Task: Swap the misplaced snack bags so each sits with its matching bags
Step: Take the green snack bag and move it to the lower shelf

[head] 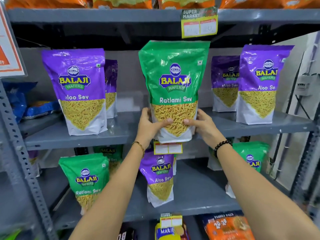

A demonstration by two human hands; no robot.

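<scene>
A green Ratlami Sev bag [174, 80] stands upright in the middle of the upper shelf [76, 141], among purple Aloo Sev bags [78, 90] on the left and more purple bags [259, 84] on the right. My left hand [150, 125] and my right hand [200, 125] grip its lower sides, thumbs on the front. On the shelf below, a purple Aloo Sev bag [160, 177] stands in the middle between green Ratlami Sev bags [86, 179] on the left and green bags [252, 156] on the right, partly hidden by my right arm.
Price tags [168, 148] hang from the shelf edges, one [199, 23] from the top shelf. Blue packs [34, 108] lie at the far left. Orange bags fill the top shelf. Biscuit packs [225, 227] sit on the bottom shelf. Perforated grey uprights [22, 153] frame the rack.
</scene>
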